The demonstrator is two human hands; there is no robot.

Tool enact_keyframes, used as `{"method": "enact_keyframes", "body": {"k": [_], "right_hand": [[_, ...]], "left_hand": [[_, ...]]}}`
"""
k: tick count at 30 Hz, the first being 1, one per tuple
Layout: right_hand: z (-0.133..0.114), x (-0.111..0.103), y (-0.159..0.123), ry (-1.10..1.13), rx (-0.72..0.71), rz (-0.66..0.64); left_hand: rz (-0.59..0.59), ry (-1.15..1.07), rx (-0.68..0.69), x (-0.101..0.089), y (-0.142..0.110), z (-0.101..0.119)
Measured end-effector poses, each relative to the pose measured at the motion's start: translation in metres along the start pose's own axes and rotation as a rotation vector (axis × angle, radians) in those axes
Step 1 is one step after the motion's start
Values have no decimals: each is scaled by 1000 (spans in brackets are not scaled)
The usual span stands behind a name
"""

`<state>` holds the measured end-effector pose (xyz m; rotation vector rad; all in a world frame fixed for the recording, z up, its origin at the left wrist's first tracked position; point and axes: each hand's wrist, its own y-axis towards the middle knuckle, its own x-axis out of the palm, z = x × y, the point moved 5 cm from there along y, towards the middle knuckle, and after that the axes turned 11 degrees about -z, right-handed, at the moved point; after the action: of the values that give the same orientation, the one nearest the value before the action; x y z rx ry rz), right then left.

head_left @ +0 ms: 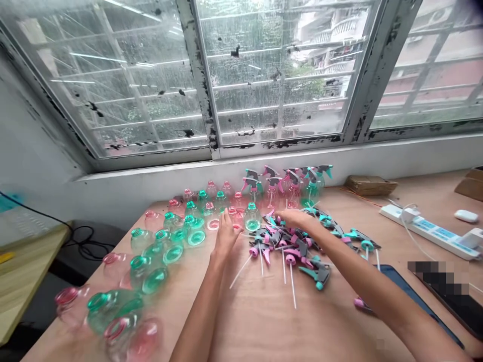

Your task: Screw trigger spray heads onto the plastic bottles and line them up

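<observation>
My left hand (226,232) stretches forward with fingers straight and apart, its tips at the empty pink and green bottles (196,221) standing at the table's far middle. My right hand (296,218) reaches over a heap of loose pink and teal spray trigger heads (292,249) with long white dip tubes; its fingers point left and lie low over the heap, and I cannot see whether they hold one. Behind the heap, several bottles with trigger heads fitted (287,183) stand against the wall.
More empty bottles (124,301) lie and stand along the table's left edge. A white power strip (430,231) with a cable, a white mouse (466,216), a dark tablet (415,296) and a cardboard piece (372,185) occupy the right side. A window fills the wall ahead.
</observation>
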<state>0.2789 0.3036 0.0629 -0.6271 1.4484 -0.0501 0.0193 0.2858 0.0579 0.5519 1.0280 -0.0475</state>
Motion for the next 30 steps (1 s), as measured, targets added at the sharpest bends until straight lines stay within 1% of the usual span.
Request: {"method": "enact_keyframes", "body": {"k": [3,5,7,10,12,14,16,18,20,22,24,26,27,28,30], "right_hand": [[-10,-4,-6,-60,4,27],[-18,-7,-11,-93,-3,51],[-25,-11,-16,-115,0,80],[-32,-22,-25,-127,43,147],[-32,-31,-34,-114,94,216],[-27,-42,-49,-72,157,303],[-19,-49,-71,7,217,399],[-10,-48,-100,123,251,491],[-4,-38,-132,268,241,586],[-4,-18,-163,430,206,671],[-11,7,-188,604,148,718],[-24,32,-203,756,75,736],[-31,44,-208,878,-1,754],[-38,55,-212,1145,-150,790],[-50,77,-217,1568,-358,827]], "left_hand": [[29,46,-14,-7,-11,8],[49,76,-8,-12,-14,14],[69,103,15,-17,-10,23],[88,134,61,-19,7,41],[87,143,87,-11,21,55],[87,143,84,1,31,66],[89,137,61,17,37,74],[97,125,34,30,38,77],[107,107,21,39,35,78],[114,82,33,42,33,80],[123,54,69,39,30,85],[139,29,118,31,27,96],[151,19,143,26,24,102],[165,10,166,20,20,110],[197,-4,205,7,4,124]]}}
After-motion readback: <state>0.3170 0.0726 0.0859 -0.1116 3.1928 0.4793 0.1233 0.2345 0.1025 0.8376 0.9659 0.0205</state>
